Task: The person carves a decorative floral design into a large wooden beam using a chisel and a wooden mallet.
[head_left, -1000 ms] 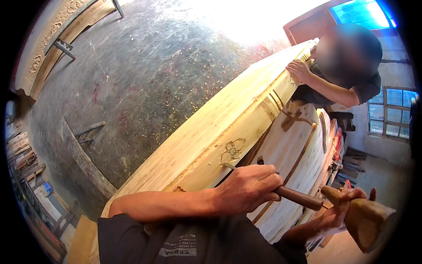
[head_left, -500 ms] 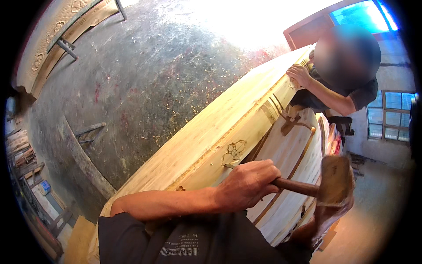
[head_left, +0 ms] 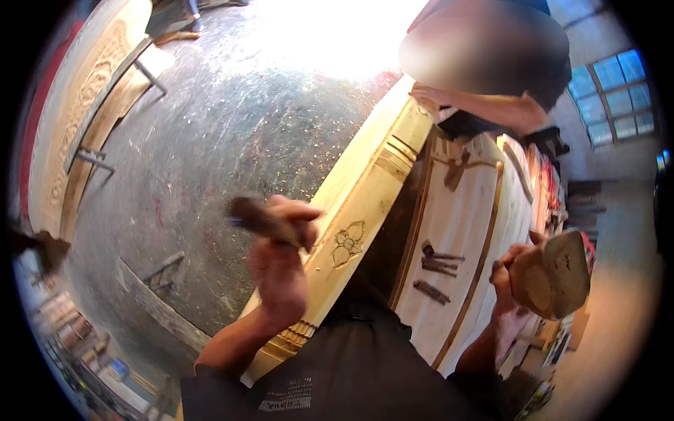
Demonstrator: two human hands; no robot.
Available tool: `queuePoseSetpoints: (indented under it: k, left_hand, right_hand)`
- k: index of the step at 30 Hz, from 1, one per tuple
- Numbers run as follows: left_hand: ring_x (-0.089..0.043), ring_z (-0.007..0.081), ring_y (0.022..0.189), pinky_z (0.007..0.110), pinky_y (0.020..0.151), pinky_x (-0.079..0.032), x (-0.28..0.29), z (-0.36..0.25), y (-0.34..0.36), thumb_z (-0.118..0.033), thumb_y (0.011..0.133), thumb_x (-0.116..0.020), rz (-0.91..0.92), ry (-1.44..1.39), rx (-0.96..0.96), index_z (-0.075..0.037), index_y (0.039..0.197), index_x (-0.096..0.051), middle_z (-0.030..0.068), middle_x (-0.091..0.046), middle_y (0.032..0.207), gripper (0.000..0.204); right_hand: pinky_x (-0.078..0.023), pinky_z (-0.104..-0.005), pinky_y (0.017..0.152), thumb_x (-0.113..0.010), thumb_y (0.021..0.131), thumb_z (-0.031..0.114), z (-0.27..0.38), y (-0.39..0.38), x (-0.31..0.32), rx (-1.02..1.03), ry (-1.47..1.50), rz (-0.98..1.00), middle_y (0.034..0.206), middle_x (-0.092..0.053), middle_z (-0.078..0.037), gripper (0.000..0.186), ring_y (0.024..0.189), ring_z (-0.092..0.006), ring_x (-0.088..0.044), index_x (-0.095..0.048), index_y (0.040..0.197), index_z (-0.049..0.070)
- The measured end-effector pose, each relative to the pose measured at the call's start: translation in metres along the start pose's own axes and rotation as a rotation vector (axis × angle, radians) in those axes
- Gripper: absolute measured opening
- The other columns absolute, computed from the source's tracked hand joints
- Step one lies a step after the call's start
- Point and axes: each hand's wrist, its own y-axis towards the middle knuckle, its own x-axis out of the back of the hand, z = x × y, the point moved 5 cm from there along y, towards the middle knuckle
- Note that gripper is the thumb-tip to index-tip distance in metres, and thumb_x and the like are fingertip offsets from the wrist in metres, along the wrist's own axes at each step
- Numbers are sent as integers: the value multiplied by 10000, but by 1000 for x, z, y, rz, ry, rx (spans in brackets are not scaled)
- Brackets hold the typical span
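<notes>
A long pale wooden beam (head_left: pixel 330 281) runs diagonally away from me, with a carved flower (head_left: pixel 347 244) and cut grooves on its side face. My left hand (head_left: pixel 281 270) is raised at the beam's left edge, closed around a chisel (head_left: pixel 260 216); motion smears it and its blade is not visible. Out to the right, my right hand (head_left: pixel 507 281) grips a wooden mallet (head_left: pixel 551 277). The mallet's blocky head faces me and hides most of its handle. Mallet and chisel are well apart, with neither seen touching the carving.
Several more chisels (head_left: pixel 441 265) lie on pale boards (head_left: pixel 449 217) right of the beam. A co-worker's hand (head_left: pixel 427 96) rests on its far end. Wood chips dot the dark floor (head_left: pixel 210 140). A carved panel (head_left: pixel 88 105) on a metal-legged stand is at far left.
My left hand has lifted the chisel off the beam and swung left. The mallet has moved away from the chisel's handle, to the right. My view has shifted, showing the loose chisels.
</notes>
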Motion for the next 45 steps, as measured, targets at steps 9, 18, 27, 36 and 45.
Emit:
queuePoseSetpoints:
  k: [9,18,27,36,45]
  left_hand:
    - [-279,73,522,257,437,-209,-11,9,1,-726,940,-602,130,-157,341,-109,832,-398,-13,-350,736,659]
    - [-230,57,520,259,444,-186,-24,26,-3,-554,1038,-568,209,-172,319,-125,757,-373,-44,-297,655,549]
    - [-238,56,521,267,453,-193,-24,39,-2,-501,1064,-564,229,-209,314,-114,746,-394,-36,-326,646,529]
    - [-207,51,508,258,430,-175,-27,41,1,-536,1063,-540,218,-179,314,-138,736,-365,-50,-288,642,543]
    - [-254,48,515,254,444,-199,-29,44,0,-421,1099,-536,170,-168,355,-134,748,-380,-44,-316,651,479]
  right_hand:
    - [-506,-250,669,-723,774,-95,-15,-29,-15,-275,318,24,940,-638,-65,675,775,-103,-587,-522,1412,-14]
    - [-472,-220,586,-690,754,-101,-32,-43,-8,-356,343,1,870,-606,-40,690,707,-91,-562,-516,1417,-26]
    - [-494,-240,654,-685,750,-116,-36,-47,-6,-310,254,6,895,-610,-55,681,747,-105,-563,-519,1406,-41]
    - [-486,-231,679,-688,750,-114,-40,-50,-8,-350,306,-6,897,-622,-56,693,778,-104,-568,-518,1418,-40]
    - [-489,-240,712,-688,750,-122,-42,-53,-10,-453,322,7,905,-619,-55,695,800,-102,-565,-535,1421,-34]
